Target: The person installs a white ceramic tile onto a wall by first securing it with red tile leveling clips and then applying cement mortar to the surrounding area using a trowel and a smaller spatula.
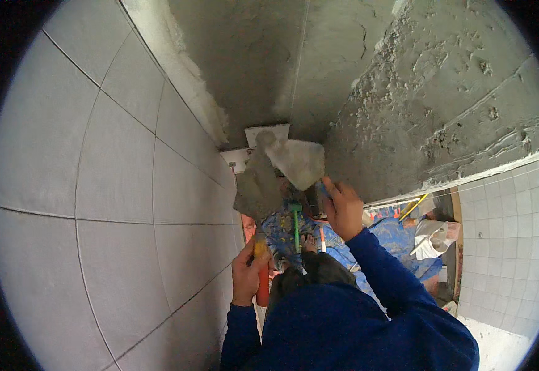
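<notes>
The left-hand wall of large, smooth grey tiles (118, 161) looked finished as far as it showed, while the rough, ridged grey mortar wall (430, 93) at right and the bare grey cement wall (244, 55) ahead bore no tiles in view; by judgement, those 2 faces were the part left to do. The mortar work seemed to be partway through, with 2 tools in use. The left hand (248, 272) was closed around the yellow handle of a broad grey trowel coated with mortar (257, 188), whose blade lay ahead of the fingers, near the tiled wall's far edge. The right hand (343, 210) gripped the blue handle of a pale grey, flat-bladed trowel (300, 162), and this blade lay ahead and to the left of its fingers, overlapping the coated blade's right edge from above; whether the 2 blades touched could not be told. Below them, a green, long-handled tool (296, 232) showed over a stained blue plastic sheet (399, 235), and near the sheet's right edge lay a crumpled white bag (433, 238).
</notes>
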Demonstrator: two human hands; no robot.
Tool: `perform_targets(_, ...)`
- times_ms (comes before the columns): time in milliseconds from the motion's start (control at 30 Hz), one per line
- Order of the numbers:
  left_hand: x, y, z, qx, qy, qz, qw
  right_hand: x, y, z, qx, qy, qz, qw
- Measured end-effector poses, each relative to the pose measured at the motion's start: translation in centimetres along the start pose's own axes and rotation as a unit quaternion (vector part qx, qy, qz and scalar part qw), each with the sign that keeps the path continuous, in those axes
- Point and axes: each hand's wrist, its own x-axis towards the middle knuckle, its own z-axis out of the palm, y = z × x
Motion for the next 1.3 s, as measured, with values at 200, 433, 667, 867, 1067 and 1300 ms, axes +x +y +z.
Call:
perform_targets(200,1.7,-2.2,-4.5,0.035,0.033,-0.045,0.998,5.1,1.6,4.1,-0.109,-0.05,0.055,0.991)
perform_targets(433,2.5,-2.7,-6.1,0.006,0.047,-0.028,0.998,8.3,3.3,7.6,-0.106,-0.146,0.083,0.98)
perform_targets(667,2.0,-3.0,-5.9,0.032,0.045,-0.055,0.997,12.5,3.6,8.1,-0.176,-0.221,0.057,0.958)
perform_targets(867,2.4,-3.3,-6.1,0.066,0.039,-0.043,0.996,17.0,2.1,7.4,-0.242,-0.242,-0.008,0.939)
perform_targets(1067,2.4,-3.1,-6.1,0.057,0.031,-0.042,0.997,19.5,-0.1,6.6,-0.269,-0.262,-0.007,0.927)
perform_targets(1300,2.4,-3.3,-5.9,0.046,0.037,-0.045,0.997,17.2,0.4,4.1,-0.259,-0.233,0.0,0.937)
